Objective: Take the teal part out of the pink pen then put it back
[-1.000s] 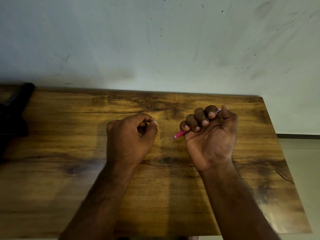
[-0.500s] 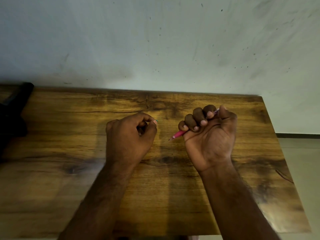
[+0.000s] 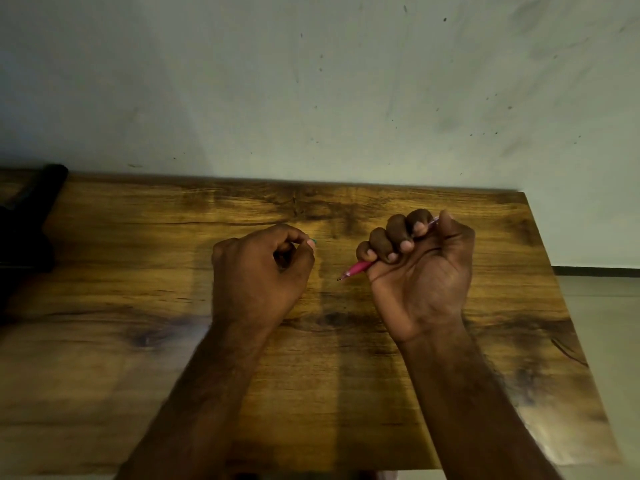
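Note:
My right hand [image 3: 420, 271] is closed in a fist around the pink pen [image 3: 356, 269], palm turned towards me. The pen's writing tip pokes out at the lower left and its rear end shows beside the thumb. My left hand [image 3: 258, 271] is curled to the left of it, thumb and forefinger pinched on the small teal part [image 3: 313, 241], of which only a sliver shows at the fingertips. The two hands are apart, with a gap of bare wood between the teal part and the pen tip. Both hover just over the wooden table [image 3: 346, 393].
A dark object [image 3: 31, 216] lies at the table's far left edge. A pale, speckled wall [image 3: 311, 98] rises directly behind the table. The table's right edge drops off to a light floor [image 3: 606, 323].
Almost nothing differs: my right hand has drifted a touch lower with the pen, and my left hand keeps its pinch on the teal part.

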`<state>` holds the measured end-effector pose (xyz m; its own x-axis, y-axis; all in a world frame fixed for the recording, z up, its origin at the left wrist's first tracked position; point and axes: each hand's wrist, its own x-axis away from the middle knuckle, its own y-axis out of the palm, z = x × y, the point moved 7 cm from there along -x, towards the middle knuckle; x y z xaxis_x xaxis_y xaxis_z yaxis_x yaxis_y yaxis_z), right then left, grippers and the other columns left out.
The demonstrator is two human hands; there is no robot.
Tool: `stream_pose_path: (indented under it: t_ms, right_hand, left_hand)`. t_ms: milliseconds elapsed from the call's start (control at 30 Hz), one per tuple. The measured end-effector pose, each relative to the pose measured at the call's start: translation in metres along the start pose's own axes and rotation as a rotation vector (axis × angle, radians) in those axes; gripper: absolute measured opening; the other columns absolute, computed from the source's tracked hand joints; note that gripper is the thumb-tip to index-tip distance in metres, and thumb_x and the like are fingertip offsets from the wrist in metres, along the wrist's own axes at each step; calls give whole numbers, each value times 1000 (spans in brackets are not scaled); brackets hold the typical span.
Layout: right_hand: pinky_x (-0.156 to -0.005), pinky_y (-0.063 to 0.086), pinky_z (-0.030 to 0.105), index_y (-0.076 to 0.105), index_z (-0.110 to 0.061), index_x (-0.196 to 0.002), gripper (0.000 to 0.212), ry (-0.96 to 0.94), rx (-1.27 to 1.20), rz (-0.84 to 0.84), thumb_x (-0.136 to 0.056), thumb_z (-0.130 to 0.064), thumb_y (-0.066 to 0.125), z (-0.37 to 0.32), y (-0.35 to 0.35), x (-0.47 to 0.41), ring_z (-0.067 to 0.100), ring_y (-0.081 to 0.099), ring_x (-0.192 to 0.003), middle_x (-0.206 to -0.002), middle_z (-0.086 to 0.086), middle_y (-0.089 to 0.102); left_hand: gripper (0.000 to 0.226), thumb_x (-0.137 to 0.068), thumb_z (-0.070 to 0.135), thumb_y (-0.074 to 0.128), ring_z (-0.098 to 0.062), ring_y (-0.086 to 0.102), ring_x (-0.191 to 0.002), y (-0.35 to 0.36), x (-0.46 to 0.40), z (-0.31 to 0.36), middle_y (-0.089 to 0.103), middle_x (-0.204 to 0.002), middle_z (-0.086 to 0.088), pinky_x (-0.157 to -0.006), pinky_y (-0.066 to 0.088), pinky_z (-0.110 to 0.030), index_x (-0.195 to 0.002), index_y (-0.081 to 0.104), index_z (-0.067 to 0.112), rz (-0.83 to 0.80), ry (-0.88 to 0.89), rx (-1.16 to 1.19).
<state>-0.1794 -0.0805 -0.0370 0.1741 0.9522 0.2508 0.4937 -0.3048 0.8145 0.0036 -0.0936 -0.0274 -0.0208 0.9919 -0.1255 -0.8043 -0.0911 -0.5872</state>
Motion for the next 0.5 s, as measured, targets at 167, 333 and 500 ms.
stream_pose_path:
  t_ms: [167, 333, 500]
  right_hand:
    - [-60, 29, 33, 46, -18, -73, 42, -11, -4, 14, -102, -45, 33, 0, -2, 0, 13, 26, -57, -60, -3, 35]
    - [-60, 30, 33, 47, -18, -72, 40, -4, -12, 8, -99, -47, 37, 0, -1, 0, 13, 28, -56, -60, -3, 36]
    - [-61, 29, 34, 43, -18, -72, 40, -16, 6, 14, -102, -42, 31, -1, -3, 1, 14, 25, -58, -60, -3, 34]
  left_hand:
    - [23, -86, 49, 64, -4, 71, -73, 0, 0, -1, 74, -77, 17, -86, 58, -59, -94, 79, 33, 8, -5, -1]
    - [24, -86, 51, 63, -5, 71, -72, 0, 0, -2, 74, -75, 17, -87, 58, -59, -93, 79, 34, 5, -17, 2]
    - [27, -85, 53, 62, -5, 70, -71, 1, -1, -3, 74, -74, 16, -87, 58, -58, -92, 78, 33, 3, -29, 2]
